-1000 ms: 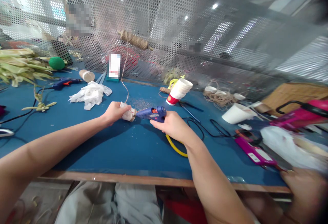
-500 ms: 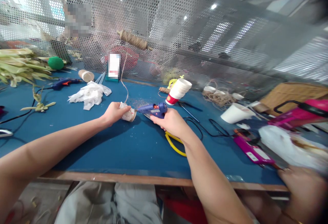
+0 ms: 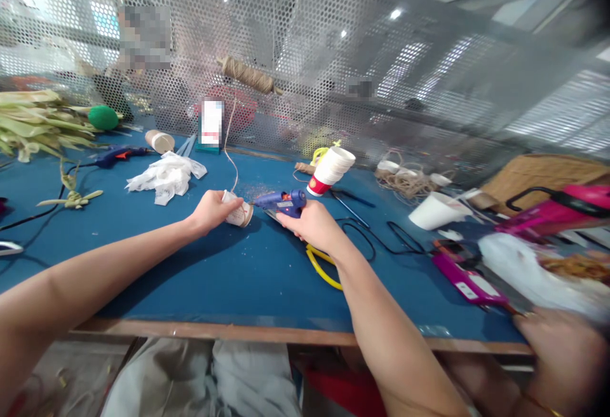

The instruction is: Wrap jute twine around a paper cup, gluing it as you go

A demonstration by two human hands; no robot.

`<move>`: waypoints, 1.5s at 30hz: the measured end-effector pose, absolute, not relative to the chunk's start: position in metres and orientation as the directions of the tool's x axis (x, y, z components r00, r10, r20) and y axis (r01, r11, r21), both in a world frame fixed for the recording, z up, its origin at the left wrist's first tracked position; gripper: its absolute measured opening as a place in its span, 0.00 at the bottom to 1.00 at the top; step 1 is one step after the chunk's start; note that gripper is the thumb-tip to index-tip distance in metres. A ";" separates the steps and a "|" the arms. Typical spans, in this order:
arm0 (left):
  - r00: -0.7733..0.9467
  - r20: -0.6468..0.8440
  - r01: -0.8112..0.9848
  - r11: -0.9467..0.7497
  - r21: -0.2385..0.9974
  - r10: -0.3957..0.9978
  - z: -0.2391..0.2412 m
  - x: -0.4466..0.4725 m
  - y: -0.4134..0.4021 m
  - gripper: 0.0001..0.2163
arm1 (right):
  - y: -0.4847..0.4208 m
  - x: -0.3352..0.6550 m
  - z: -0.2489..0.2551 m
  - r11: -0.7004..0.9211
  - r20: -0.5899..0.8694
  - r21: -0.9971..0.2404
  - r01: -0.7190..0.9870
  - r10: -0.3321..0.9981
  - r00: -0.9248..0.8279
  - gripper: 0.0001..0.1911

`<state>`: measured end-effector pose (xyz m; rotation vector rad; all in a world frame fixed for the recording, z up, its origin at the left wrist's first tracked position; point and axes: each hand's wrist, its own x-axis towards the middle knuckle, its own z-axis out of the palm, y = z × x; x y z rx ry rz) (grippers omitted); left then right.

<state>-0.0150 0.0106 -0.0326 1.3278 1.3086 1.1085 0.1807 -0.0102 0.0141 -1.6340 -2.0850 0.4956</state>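
Note:
My left hand (image 3: 213, 212) is closed around a small white paper cup (image 3: 239, 213), tipped on its side above the table. Brown twine (image 3: 230, 150) runs from this cup up to a twine spool (image 3: 248, 75) at the mesh panel. In my right hand (image 3: 315, 223) is a blue glue gun (image 3: 282, 202), my fingers wrapped round its handle. Its nozzle points left and reaches the cup's rim; whether it touches cannot be made out. Under my right wrist lies the yellow handle (image 3: 324, 272) of a tool, partly hidden.
A tilted stack of paper cups (image 3: 332, 169) stands behind my right hand. White plastic (image 3: 168, 175), another glue gun (image 3: 121, 155) and corn husks (image 3: 38, 123) lie left. Rightward are a black cord (image 3: 400, 242), a purple device (image 3: 469, 282) and another person's hand (image 3: 555, 334).
The glue gun and my right hand have shifted slightly left. My left hand keeps its hold on the paper cup in the same place.

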 end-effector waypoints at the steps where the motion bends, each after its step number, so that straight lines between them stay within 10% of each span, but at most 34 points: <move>1: 0.024 -0.007 0.156 0.003 0.988 1.000 -0.033 -0.015 0.011 0.12 | -0.010 0.181 0.014 0.236 0.121 -0.534 0.812 0.972 -0.203 0.10; 12: 0.041 0.018 0.149 -0.024 0.989 0.999 -0.042 -0.016 0.017 0.12 | -0.018 0.183 0.024 0.176 0.017 -0.586 0.791 0.979 -0.205 0.11; 22: 0.063 0.023 0.077 -0.028 0.997 0.998 -0.042 -0.013 0.014 0.13 | 0.006 0.200 0.014 0.172 0.133 -0.878 0.447 0.984 -0.117 0.09; 38: 0.199 0.262 0.153 -0.294 0.944 0.944 -0.035 -0.009 -0.005 0.15 | 0.061 0.222 -0.023 -0.159 0.096 -0.510 0.845 0.966 0.239 0.13; 41: 0.242 0.291 0.207 -0.342 0.917 0.926 -0.035 -0.008 -0.009 0.16 | 0.046 0.206 -0.009 -0.051 0.231 -0.466 0.883 0.957 0.177 0.10; 45: 0.283 0.277 0.332 -0.364 0.870 0.918 -0.035 -0.007 -0.014 0.16 | 0.017 0.170 0.005 0.470 0.260 -0.649 0.598 0.876 -0.406 0.14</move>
